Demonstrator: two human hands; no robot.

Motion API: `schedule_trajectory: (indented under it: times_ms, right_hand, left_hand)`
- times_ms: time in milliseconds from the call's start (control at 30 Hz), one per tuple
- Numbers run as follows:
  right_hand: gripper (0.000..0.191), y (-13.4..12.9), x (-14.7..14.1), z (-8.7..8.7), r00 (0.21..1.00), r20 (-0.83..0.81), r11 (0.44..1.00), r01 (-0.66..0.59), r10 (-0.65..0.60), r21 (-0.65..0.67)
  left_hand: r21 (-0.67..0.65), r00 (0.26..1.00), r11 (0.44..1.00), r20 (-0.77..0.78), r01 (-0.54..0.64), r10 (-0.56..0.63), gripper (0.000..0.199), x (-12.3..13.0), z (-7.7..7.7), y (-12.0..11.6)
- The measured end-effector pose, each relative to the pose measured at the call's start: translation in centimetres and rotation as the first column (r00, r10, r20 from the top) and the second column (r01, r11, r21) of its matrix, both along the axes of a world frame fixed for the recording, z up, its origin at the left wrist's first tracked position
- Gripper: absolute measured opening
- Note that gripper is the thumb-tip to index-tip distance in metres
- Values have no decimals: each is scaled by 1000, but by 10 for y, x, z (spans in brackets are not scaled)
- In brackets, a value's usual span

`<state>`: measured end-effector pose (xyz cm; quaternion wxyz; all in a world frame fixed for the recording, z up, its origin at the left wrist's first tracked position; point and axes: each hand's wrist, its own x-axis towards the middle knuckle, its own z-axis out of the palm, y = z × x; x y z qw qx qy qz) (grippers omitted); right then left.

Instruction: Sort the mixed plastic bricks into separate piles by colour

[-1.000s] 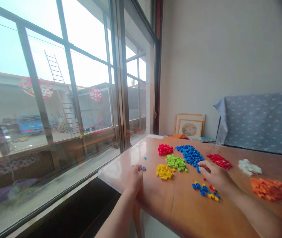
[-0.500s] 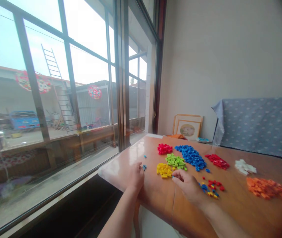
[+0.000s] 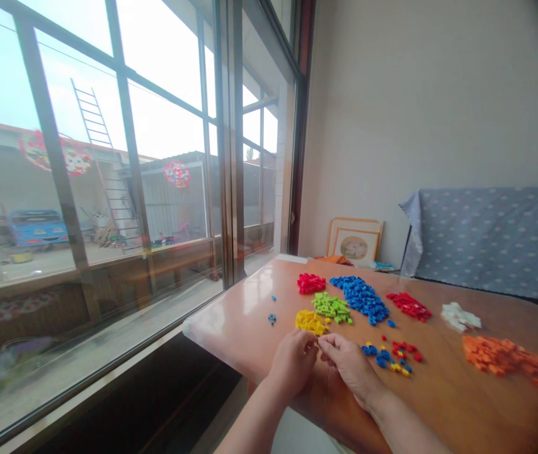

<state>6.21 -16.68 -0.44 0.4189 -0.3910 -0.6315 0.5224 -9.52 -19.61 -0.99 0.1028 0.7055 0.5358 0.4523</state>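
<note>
Fingertip to fingertip, my left hand (image 3: pixel 296 360) and my right hand (image 3: pixel 350 367) meet over the near edge of the table, both with closed fingers. Whatever small piece they pinch is hidden by the fingers. Just beyond them lies a pile of yellow toy bricks (image 3: pixel 310 322). Green bricks (image 3: pixel 331 307) are heaped behind the yellow ones. To the right of my right hand, loose blue pieces (image 3: pixel 382 358) and small red pieces (image 3: pixel 406 350) are scattered with some yellow ones. A small cluster of blue-grey pieces (image 3: pixel 271 319) sits left of the yellow pile.
Across the wooden table (image 3: pixel 420 403) are more piles: pinkish-red bricks (image 3: pixel 311 283), blue bricks (image 3: pixel 361 299), red bricks (image 3: pixel 409 306), white bricks (image 3: pixel 460 316) and orange bricks (image 3: pixel 500 355). A large window (image 3: pixel 169 157) runs along the left. Behind stand framed pictures (image 3: pixel 354 244) and a draped grey cloth (image 3: pixel 491 243).
My left hand has moved right, away from the blue-grey cluster, to meet my right hand. The right hand has shifted slightly nearer and left. The view has turned slightly.
</note>
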Motion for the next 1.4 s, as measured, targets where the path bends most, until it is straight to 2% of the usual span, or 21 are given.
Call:
schedule_trajectory:
  times_ms: [200,267,333,433,500,633,767,967,1167,1400]
  right_hand:
    - [45,-1,0,0,1000,28,999,1,-2,41]
    - [43,0,0,-2,1000,11,1000,7,-7,22]
    - [41,2,0,-5,1000,-13,1000,21,-21,-10]
    - [38,7,0,-11,1000,-24,999,11,-11,-36]
    - [37,10,-1,-15,1000,-8,1000,3,-4,-31]
    - [37,14,-3,-19,1000,29,1000,3,-3,-14]
    - [35,16,-2,-22,999,40,1000,-17,17,-1]
    - [33,14,-1,-20,998,52,999,-25,23,42]
    - [32,13,-1,-20,997,64,998,-34,31,47]
    - [31,14,0,-17,997,62,998,-46,43,51]
  left_hand:
    - [8,1000,1000,-2,-11,11,8,1,-3,4]
    - [-6,998,998,-13,-62,62,8,-4,-3,7]
    - [-21,983,983,-23,-181,181,9,-15,-3,11]
    - [-56,916,915,-58,-400,397,14,-43,2,15]
    - [-112,855,849,-125,-517,504,17,-62,5,16]
    - [-181,758,739,-228,-649,610,23,-85,10,18]
    - [-225,741,708,-269,-669,615,24,-86,7,24]
    - [-243,736,695,-228,-677,637,36,-90,0,28]
    - [-257,732,686,-218,-681,645,33,-90,2,26]
    - [-256,773,730,-177,-634,609,31,-85,4,25]
